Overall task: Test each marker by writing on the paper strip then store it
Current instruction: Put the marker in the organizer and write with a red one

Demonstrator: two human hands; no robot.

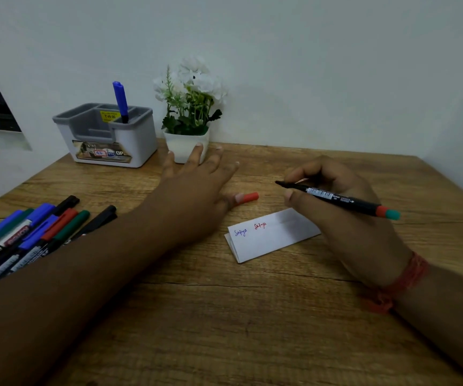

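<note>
Right hand (344, 207) grips uncapped marker (336, 196) above paper strip (269, 236). Left hand (197, 188), fingers spread, touches red cap (248, 197). Bare wooden table (224, 316) lies nearer; organizer (107, 135) stands by the wall.

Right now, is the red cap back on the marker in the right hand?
No: the red cap lies on the table by the left hand, while the marker has a bare tip.
</note>
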